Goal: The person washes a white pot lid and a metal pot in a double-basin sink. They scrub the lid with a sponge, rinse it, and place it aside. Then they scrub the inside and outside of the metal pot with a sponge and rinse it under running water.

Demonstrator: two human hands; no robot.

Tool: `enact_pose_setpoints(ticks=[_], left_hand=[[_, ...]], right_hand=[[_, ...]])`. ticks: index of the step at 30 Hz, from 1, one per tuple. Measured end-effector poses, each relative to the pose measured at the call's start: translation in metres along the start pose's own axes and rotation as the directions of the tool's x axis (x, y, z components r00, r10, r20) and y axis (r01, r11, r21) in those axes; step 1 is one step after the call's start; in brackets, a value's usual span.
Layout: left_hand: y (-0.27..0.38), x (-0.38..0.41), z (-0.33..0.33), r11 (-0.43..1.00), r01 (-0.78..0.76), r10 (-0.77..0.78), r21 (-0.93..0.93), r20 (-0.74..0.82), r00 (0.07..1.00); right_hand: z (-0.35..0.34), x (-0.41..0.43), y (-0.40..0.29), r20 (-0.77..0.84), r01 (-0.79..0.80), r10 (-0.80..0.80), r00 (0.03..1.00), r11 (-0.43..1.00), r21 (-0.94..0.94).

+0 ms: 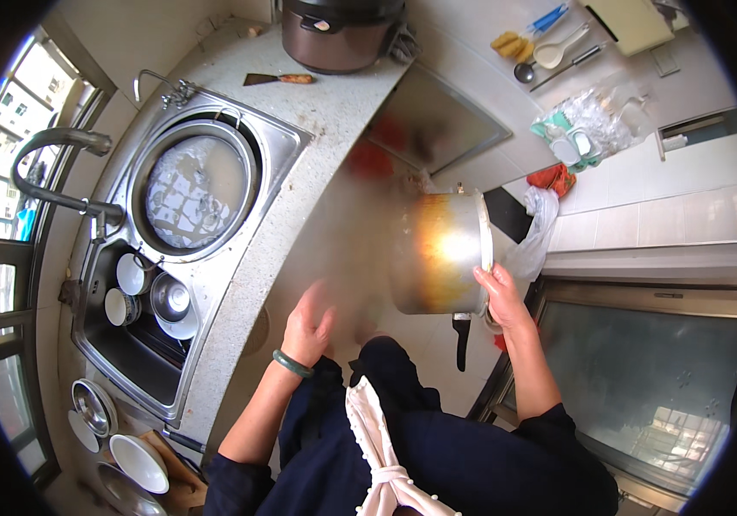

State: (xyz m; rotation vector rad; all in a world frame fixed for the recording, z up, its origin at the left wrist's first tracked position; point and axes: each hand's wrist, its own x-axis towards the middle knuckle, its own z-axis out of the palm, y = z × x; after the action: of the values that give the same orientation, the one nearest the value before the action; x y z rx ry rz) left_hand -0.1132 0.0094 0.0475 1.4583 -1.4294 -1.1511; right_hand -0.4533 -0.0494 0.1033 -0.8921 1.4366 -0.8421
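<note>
A scorched metal pot (449, 251) with a black handle (462, 342) is tipped on its side in front of me. My right hand (502, 293) grips its pale rim, thumb on the outer wall. The inside of the pot is turned away from my view. My left hand (307, 329), with a green bangle (292, 364) at the wrist, is apart from the pot and holds nothing. Its fingertips are blurred in a hazy patch that also veils the pot's base.
Left of me runs a speckled counter (300, 193) with a round basin (251, 193) of cloudy water in the sink. Bowls (134, 274) sit in the smaller sink. A scraper (278, 79) lies near an electric cooker (342, 39). At right is a glass-panelled door (626, 361).
</note>
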Motion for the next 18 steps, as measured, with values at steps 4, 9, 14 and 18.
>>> enact_pose_setpoints(ticks=[4, 9, 14, 18], left_hand=[[0.043, 0.019, -0.019, 0.989, -0.146, 0.146, 0.002, -0.009, 0.989], [0.081, 0.05, -0.038, 0.929, -0.314, 0.341, 0.194, -0.123, 0.932], [0.093, 0.072, -0.055, 0.874, -0.292, 0.399, 0.389, -0.229, 0.888], [0.094, 0.083, -0.067, 0.856, -0.189, 0.366, 0.482, -0.305, 0.879]], right_hand=[[0.024, 0.0, -0.047, 0.021, 0.154, -0.153, 0.988, 0.988, -0.032], [0.061, 0.012, -0.089, 0.141, 0.224, -0.224, 0.965, 0.975, 0.013], [0.094, 0.042, -0.122, 0.301, 0.209, -0.209, 0.93, 0.977, 0.031], [0.122, 0.068, -0.144, 0.46, 0.23, -0.197, 0.866, 0.973, -0.017]])
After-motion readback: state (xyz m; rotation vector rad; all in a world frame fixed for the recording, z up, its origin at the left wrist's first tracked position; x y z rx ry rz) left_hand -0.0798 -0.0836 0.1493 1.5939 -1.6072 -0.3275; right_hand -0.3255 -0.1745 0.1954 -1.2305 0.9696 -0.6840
